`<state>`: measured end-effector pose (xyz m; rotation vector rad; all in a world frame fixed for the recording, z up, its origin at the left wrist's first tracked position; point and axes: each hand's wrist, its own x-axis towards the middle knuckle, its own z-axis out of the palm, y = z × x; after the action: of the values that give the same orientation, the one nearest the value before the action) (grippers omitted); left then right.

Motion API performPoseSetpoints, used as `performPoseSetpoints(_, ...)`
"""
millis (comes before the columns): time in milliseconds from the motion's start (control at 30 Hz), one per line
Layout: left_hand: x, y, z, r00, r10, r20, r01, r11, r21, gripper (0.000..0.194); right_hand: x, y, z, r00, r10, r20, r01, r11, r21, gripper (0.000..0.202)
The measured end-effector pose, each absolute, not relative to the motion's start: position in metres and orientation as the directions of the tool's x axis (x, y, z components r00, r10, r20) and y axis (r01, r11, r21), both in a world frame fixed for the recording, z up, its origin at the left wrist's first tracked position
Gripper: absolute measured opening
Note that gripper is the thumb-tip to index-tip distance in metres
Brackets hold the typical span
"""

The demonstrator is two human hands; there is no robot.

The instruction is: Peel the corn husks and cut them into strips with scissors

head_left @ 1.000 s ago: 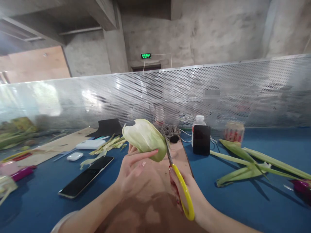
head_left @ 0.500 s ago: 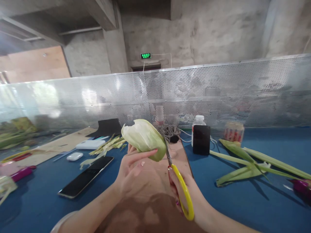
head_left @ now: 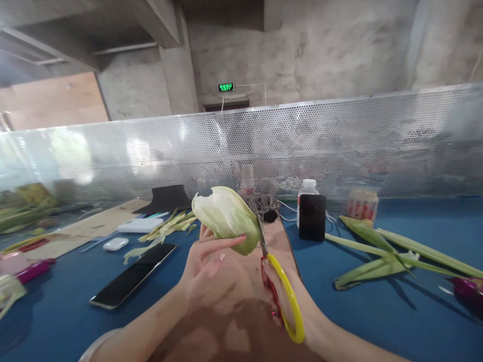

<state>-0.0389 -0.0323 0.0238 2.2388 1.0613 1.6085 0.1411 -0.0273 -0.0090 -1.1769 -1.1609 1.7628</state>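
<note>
My left hand point(head_left: 202, 261) grips a broad, cupped, pale green leaf point(head_left: 226, 213), which looks like a plant husk with a notched upper left edge. One finger lies along its lower front, while the leaf hides other fingers. In my right hand point(head_left: 292, 291) is a pair of scissors point(head_left: 285, 296) with a yellow and a red handle loop. Their blades point up at the leaf's right edge and appear to touch it. How far the blades are apart is unclear. Both hands are above a brown board point(head_left: 279, 236).
A black phone point(head_left: 134, 276) and a white case point(head_left: 115, 244) lie left, near pale cut leaf strips point(head_left: 171, 225). Farther right stand a dark upright device point(head_left: 312, 217), a white bottle point(head_left: 310, 187) and a small clear tub point(head_left: 363, 205). Long green leaves point(head_left: 372, 269) lie on the blue table point(head_left: 422, 322).
The leaf has shifted slightly right and down. The scissors have turned a little in my right hand, and more of the red handle shows. My left hand stays almost in place.
</note>
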Motion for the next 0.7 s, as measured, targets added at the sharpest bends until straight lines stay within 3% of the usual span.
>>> performPoseSetpoints(700,-0.0387,-0.033,0.0231,0.178,0.63,0.756,0.419,-0.744,0.521,0.036,0.1396,-0.0274,-0.008,-0.296,0.914,-0.276,-0.093,-0.315,-0.944,0.037)
